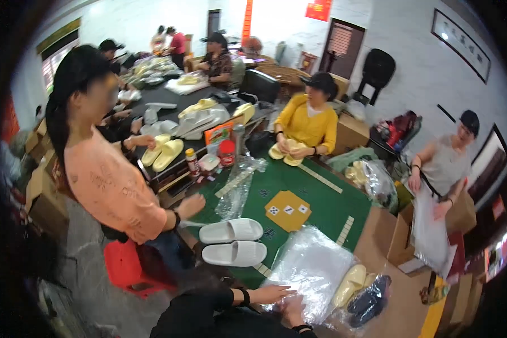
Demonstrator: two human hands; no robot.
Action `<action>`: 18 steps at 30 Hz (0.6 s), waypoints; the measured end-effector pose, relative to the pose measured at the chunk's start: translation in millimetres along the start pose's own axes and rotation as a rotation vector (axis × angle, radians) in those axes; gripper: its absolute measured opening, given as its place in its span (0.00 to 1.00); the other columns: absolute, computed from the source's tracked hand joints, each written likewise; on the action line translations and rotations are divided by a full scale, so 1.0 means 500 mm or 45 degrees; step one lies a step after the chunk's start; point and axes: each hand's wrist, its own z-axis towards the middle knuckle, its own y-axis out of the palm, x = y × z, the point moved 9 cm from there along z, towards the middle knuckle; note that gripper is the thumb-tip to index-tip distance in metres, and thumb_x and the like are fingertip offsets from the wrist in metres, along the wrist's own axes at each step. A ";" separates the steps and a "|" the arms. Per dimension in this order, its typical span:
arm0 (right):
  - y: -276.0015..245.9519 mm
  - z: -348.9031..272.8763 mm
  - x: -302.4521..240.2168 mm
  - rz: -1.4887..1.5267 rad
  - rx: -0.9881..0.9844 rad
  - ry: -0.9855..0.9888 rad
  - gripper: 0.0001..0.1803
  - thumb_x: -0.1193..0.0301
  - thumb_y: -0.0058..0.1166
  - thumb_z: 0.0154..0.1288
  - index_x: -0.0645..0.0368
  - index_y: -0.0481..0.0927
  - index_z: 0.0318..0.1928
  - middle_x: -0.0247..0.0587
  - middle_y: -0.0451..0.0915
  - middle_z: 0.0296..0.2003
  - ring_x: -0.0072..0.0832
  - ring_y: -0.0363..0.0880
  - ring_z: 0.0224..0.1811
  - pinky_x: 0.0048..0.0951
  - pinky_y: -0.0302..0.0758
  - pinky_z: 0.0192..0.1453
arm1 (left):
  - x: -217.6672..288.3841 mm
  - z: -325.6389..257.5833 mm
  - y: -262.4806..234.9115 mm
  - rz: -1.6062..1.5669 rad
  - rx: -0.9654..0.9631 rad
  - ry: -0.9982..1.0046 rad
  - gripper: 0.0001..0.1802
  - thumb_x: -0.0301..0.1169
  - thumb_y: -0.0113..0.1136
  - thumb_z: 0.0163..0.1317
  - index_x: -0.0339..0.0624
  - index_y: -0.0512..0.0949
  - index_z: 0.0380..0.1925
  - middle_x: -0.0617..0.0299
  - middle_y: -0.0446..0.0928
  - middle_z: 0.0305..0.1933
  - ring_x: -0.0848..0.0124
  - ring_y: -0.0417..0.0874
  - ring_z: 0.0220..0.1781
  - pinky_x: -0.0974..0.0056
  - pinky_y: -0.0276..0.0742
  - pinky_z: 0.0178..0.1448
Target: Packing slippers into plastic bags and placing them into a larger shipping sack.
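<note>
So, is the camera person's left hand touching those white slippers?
Apart: the head view plainly shows green tabletop between the left hand and the white slippers.

Left hand (pixel 271 293) on clear plastic bags (pixel 312 262) at near edge of green tabletop (pixel 321 197), fingers stretched out. Right hand (pixel 292 311) just beside it, also at the plastic; grip unclear. White slippers (pixel 234 253) lie paired, beyond and left. Yellow slippers (pixel 348 287) right of the bags, dark wrapped bundle (pixel 369 303) against them. Across the green, a seated co-worker (pixel 310 125) in yellow handles pale-yellow slippers (pixel 293 159).
</note>
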 end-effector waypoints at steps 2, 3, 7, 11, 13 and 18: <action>-0.014 -0.025 -0.020 -0.181 -0.008 -0.008 0.29 0.52 0.51 0.56 0.46 0.68 0.57 0.49 0.50 0.65 0.57 0.42 0.67 0.63 0.48 0.63 | -0.020 -0.020 0.014 -0.048 -0.144 -0.002 0.26 0.34 0.44 0.63 0.52 0.57 0.63 0.45 0.58 0.63 0.51 0.68 0.58 0.54 0.65 0.59; -0.050 -0.047 -0.045 -0.133 0.070 -0.041 0.30 0.50 0.50 0.56 0.46 0.67 0.58 0.50 0.50 0.65 0.59 0.41 0.67 0.64 0.47 0.63 | -0.005 -0.034 -0.027 -0.076 -0.087 0.011 0.26 0.38 0.44 0.64 0.52 0.57 0.63 0.44 0.61 0.61 0.50 0.66 0.58 0.54 0.64 0.60; -0.037 -0.048 -0.041 -0.127 0.029 -0.044 0.31 0.46 0.44 0.59 0.43 0.63 0.61 0.54 0.47 0.66 0.63 0.36 0.67 0.69 0.40 0.61 | -0.085 -0.079 -0.151 0.386 0.251 -0.107 0.29 0.43 0.55 0.55 0.46 0.65 0.56 0.47 0.68 0.53 0.51 0.69 0.54 0.51 0.63 0.58; -0.039 -0.011 -0.068 -0.143 0.080 -0.168 0.34 0.48 0.41 0.59 0.47 0.57 0.64 0.59 0.59 0.57 0.58 0.50 0.62 0.62 0.40 0.63 | -0.313 -0.241 -0.295 0.427 0.787 -1.166 0.29 0.39 0.55 0.51 0.43 0.67 0.55 0.42 0.68 0.48 0.47 0.66 0.51 0.48 0.60 0.55; -0.016 0.007 -0.055 -0.140 0.216 -0.240 0.35 0.53 0.44 0.57 0.53 0.56 0.64 0.61 0.74 0.45 0.54 0.67 0.53 0.57 0.46 0.63 | -0.345 -0.319 -0.355 0.553 1.172 -1.508 0.38 0.48 0.57 0.52 0.46 0.60 0.61 0.39 0.66 0.49 0.46 0.66 0.48 0.48 0.63 0.52; -0.023 0.006 -0.085 -0.215 -0.013 -0.148 0.38 0.54 0.43 0.58 0.55 0.51 0.65 0.60 0.74 0.46 0.53 0.68 0.54 0.45 0.46 0.67 | -0.479 -0.317 -0.299 -0.008 0.604 -1.624 0.47 0.46 0.60 0.48 0.50 0.47 0.66 0.33 0.60 0.58 0.40 0.64 0.58 0.45 0.66 0.51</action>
